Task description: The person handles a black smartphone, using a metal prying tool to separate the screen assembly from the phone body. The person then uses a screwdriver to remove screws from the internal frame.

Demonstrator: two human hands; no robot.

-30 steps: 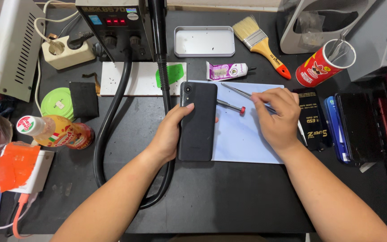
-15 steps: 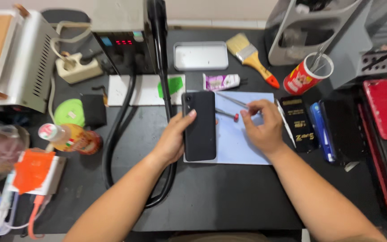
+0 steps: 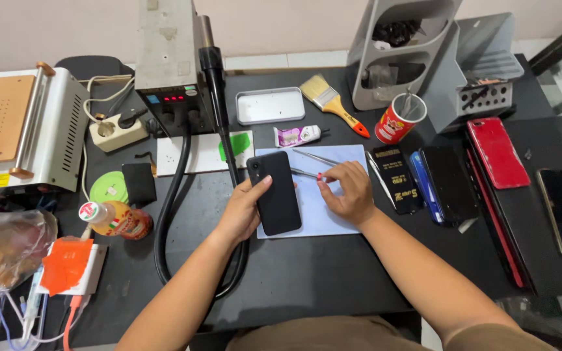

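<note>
Head view: left hand (image 3: pixel 242 211) grips black phone (image 3: pixel 274 192) by left edge, back up, lying on pale blue mat (image 3: pixel 333 195) mid-table. Right hand (image 3: pixel 347 193) pinches red-tipped metal tool (image 3: pixel 307 173) just right of phone. Tweezers (image 3: pixel 317 157) lie far side of mat; paintbrush (image 3: pixel 330 103), red cup (image 3: pixel 398 118) farther right.

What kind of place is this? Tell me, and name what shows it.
Likely a phone repair bench: the left hand steadies a black phone lying back up, a hot-air station stands behind, and several phones lie alongside.
</note>
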